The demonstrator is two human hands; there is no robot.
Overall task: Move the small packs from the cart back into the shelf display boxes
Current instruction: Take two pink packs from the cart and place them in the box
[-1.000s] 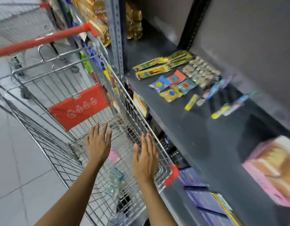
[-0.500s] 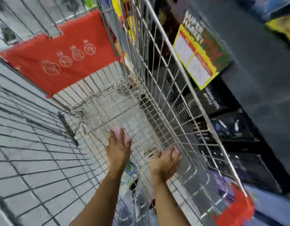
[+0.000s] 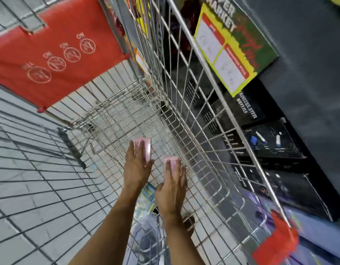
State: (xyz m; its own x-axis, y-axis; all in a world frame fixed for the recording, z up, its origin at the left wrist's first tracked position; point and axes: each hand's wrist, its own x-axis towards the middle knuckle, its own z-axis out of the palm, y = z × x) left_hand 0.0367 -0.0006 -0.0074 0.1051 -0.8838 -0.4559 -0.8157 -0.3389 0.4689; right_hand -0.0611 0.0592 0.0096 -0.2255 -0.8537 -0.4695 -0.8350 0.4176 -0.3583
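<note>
Both of my hands reach down into the wire cart. My left hand lies over a small pink pack on the cart floor, fingers around its left side. My right hand covers a second pink pack, just to the right and nearer. Whether either pack is lifted off the wire I cannot tell. A blue and yellow pack shows between my wrists, and clear plastic packaging lies nearer me on the cart floor.
The cart's red child-seat flap hangs at the far end. To the right, past the cart's side wall, a dark shelf edge carries a yellow and green price label, with black boxes below it. A red corner bumper sits near right.
My view has dropped from the shelf top into the cart. Both hands have gone from hovering open above the cart down onto the two pink packs on its floor.
</note>
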